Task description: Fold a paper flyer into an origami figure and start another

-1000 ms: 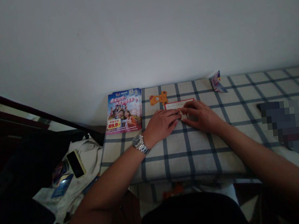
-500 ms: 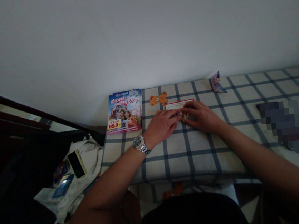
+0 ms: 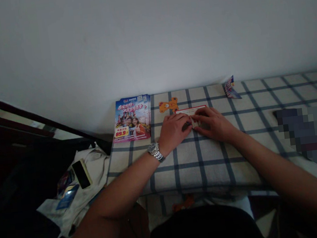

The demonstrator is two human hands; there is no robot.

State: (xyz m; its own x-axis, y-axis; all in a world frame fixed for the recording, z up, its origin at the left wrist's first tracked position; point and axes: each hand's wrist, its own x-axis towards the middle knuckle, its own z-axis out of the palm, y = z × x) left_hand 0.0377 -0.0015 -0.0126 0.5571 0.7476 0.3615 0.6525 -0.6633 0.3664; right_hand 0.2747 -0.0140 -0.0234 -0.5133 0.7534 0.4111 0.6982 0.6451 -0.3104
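Observation:
A sheet of paper (image 3: 188,112), white with a red border and small print, lies on the checked tablecloth (image 3: 187,169). My left hand (image 3: 173,131), with a metal watch (image 3: 155,151) at the wrist, is closed on the sheet's near part with curled fingers. From the other side my right hand (image 3: 215,124) pinches the paper between thumb and fingers. The fingertips of both hands nearly meet, and they hide much of the sheet's near edge.
Left of the hands lies a stack of printed flyers (image 3: 131,118). A folded piece of flyer (image 3: 231,88) stands by the wall. A pixelated dark object (image 3: 297,130) is at the right. Below left, a phone (image 3: 81,173) rests on a white bag (image 3: 96,162).
My left hand has shifted slightly right, its fingers more curled and its wrist closer to the paper. My right hand stays almost where it was.

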